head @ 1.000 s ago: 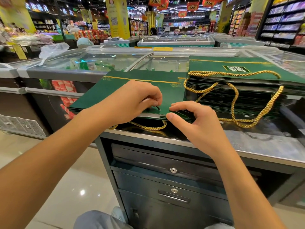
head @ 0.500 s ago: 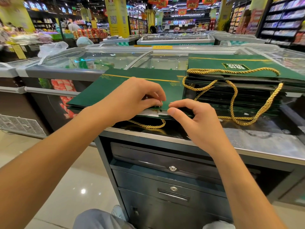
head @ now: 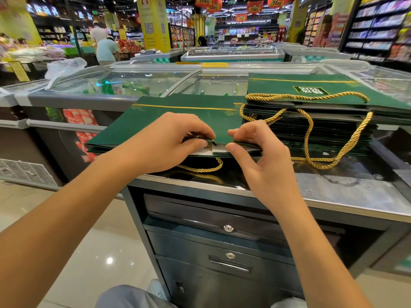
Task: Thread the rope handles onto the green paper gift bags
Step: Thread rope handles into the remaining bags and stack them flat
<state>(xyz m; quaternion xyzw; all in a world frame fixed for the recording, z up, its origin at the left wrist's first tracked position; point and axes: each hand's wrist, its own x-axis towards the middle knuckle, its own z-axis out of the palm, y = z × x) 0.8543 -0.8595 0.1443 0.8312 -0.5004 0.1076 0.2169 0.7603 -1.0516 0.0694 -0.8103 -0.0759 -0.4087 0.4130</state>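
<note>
Writing: stack logo point(head: 311, 90) at 2 o'clock, unreadable to me.
Left grip point(head: 171, 141): pinches rope point(head: 201, 169) end.
Right grip point(head: 260, 156): pinches bag point(head: 178, 117) edge.
Surface point(head: 333, 190): steel, supermarket.

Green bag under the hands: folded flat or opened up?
Folded flat: the green bag lies flat on the counter, its near edge slightly parted.

Supermarket interior: glass-top chest freezers point(head: 124, 85) behind a steel worktop point(head: 355, 192) with locked drawers point(head: 213, 227), glossy beige tile floor point(head: 93, 241), yellow pillars point(head: 153, 23), stocked shelves point(head: 378, 27), red hanging banners point(head: 208, 2).
</note>
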